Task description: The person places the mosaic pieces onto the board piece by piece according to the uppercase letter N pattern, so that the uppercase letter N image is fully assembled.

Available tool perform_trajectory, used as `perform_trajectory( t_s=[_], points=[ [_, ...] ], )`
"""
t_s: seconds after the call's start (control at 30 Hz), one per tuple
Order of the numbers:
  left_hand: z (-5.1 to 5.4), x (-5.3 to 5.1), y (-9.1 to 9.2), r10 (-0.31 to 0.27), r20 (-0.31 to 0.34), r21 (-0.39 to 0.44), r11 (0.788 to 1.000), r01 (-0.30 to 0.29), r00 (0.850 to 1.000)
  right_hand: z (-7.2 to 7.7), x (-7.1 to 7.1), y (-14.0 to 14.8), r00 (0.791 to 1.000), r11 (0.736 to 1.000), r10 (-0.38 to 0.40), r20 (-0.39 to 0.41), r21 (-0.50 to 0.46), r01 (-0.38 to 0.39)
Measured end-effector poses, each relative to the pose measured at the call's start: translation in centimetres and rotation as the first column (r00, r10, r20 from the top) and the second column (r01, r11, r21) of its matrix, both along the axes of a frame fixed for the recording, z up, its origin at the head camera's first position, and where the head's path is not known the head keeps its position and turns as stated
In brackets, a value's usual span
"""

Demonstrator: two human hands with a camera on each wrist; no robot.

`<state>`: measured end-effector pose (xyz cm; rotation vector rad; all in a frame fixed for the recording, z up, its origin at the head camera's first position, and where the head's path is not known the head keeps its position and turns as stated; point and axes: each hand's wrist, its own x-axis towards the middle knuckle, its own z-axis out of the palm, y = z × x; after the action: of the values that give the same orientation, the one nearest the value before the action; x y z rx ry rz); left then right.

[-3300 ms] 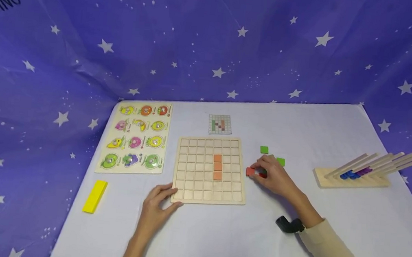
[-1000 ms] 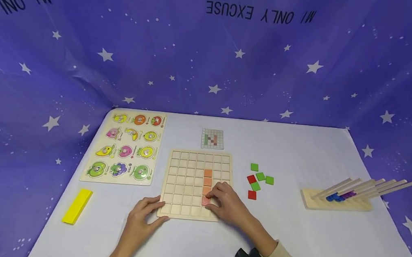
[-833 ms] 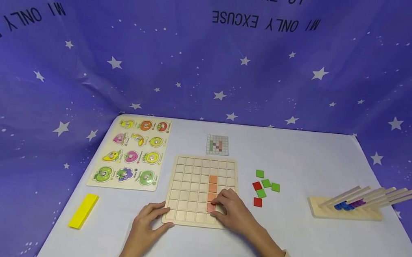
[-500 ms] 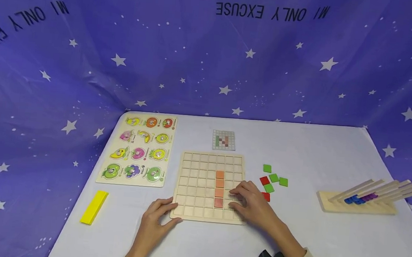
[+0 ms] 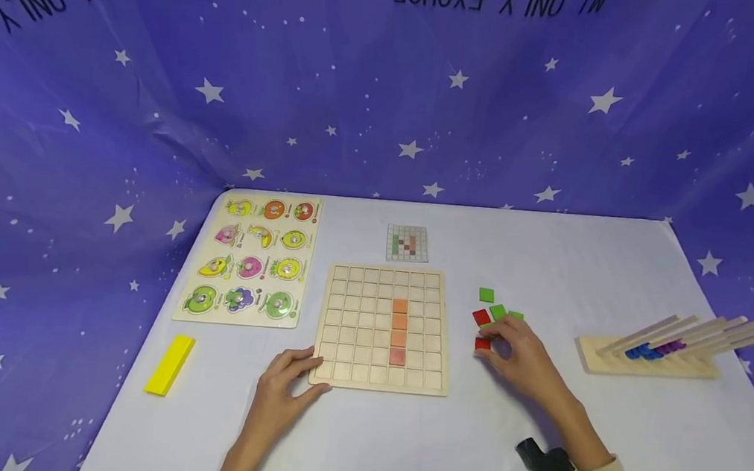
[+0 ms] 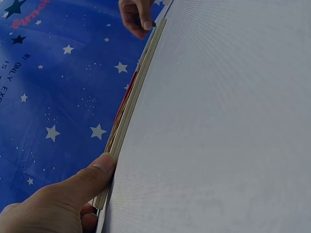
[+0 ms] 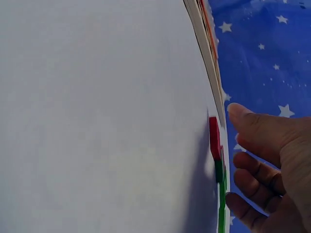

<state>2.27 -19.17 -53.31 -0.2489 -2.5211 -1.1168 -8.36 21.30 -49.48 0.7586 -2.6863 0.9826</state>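
Observation:
A square wooden grid board lies mid-table in the head view. One of its columns holds three orange tiles above a red tile. My left hand grips the board's near left corner, thumb along the front edge and fingers at the left side. Right of the board, my right hand hovers over a loose red tile, thumb and fingertips on either side of it. In the right wrist view a gap shows between thumb and fingers, and the red tile stands below them. Another red tile and several green tiles lie beyond, some partly hidden.
Behind the board lies a small printed grid card. A fruit puzzle board is at the back left, with a yellow block in front of it. A wooden peg stand with blue and purple pieces is at the right.
My right hand placed a red tile below the orange ones, let go, and moved right to the loose tiles. The left hand stays at the board's corner. The head view shifted slightly.

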Motion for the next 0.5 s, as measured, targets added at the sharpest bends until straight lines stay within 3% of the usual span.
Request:
perform_trajectory(
  t_s=[0.3,0.5],
  points=[
    [0.5,-0.7,0.2,0.002,0.053,0.012,1.0,-0.003,0.999,-0.5,-1.0,1.4,0.999,0.999,-0.024,0.02,0.042,0.023],
    [0.5,0.2,0.1,0.006,0.076,-0.003,1.0,-0.006,0.997,-1.1,0.0,1.3,0.998,0.999,-0.017,0.055,0.043,0.015]
  ],
)
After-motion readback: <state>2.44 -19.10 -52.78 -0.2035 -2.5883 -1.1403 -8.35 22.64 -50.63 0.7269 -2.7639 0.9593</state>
